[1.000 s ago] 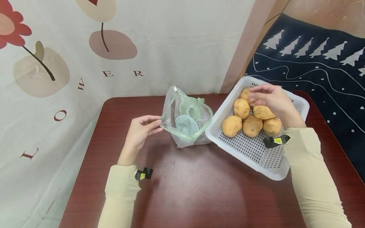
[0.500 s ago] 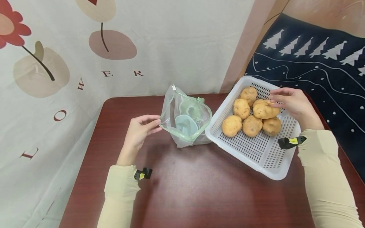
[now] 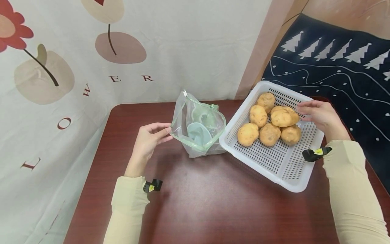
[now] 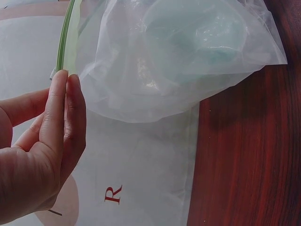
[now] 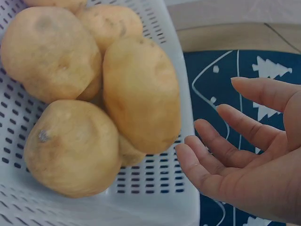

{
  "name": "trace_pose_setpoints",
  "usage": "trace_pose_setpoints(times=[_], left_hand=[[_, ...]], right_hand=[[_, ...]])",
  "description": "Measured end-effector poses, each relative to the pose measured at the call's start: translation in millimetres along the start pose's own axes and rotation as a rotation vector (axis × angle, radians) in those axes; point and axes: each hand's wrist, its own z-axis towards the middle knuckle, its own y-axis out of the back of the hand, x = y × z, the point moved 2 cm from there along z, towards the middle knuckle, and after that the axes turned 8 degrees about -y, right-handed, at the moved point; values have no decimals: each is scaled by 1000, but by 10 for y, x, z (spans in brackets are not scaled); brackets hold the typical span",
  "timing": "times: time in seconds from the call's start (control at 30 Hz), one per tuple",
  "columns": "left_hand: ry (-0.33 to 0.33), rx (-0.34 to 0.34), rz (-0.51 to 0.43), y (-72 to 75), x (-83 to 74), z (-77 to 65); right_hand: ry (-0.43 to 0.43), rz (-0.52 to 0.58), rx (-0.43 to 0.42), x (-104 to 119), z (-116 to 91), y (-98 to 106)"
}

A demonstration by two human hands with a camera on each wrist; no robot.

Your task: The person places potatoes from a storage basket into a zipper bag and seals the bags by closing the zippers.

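With thumb and fingertips, my left hand (image 3: pixel 150 139) pinches the green-edged mouth of a clear zip bag (image 3: pixel 199 130), holding it agape. Inside the bag sit pale green plastic things, one of them cup-like (image 3: pixel 198 133); their kind is hard to make out. On the right, a white perforated basket (image 3: pixel 268 173) holds several potatoes (image 3: pixel 269 135), some stacked on others. My right hand (image 3: pixel 323 115) hovers over the basket's right side, fingers loosely spread and holding nothing. In the right wrist view it is apart from the nearest potato (image 5: pixel 142 94).
A dark red wooden table (image 3: pixel 207 196) carries the bag and basket. Behind it hangs a white cloth (image 3: pixel 195 51) with printed flowers and letters. A navy cloth with white trees (image 3: pixel 332 67) hangs at the back right.
My right hand has moved right, from above the potatoes to the basket's right side, uncovering the potatoes behind it. The left hand and the bag have hardly moved.
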Motion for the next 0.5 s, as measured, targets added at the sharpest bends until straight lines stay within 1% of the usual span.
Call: trace_pose_setpoints(times=[0.17,0.27,0.43,0.5], left_hand=[[7,-4,11,4,-6,-5],[12,-8,19,4,-13,-9],[14,-4,18,2,-20,-18],[14,-3,17,2,-20,-19]], right_hand=[[-44,13,14,-79,22,7],[-49,55,42,-125,38,8],[-45,158,102,-187,74,13],[-49,154,119,-202,86,8]])
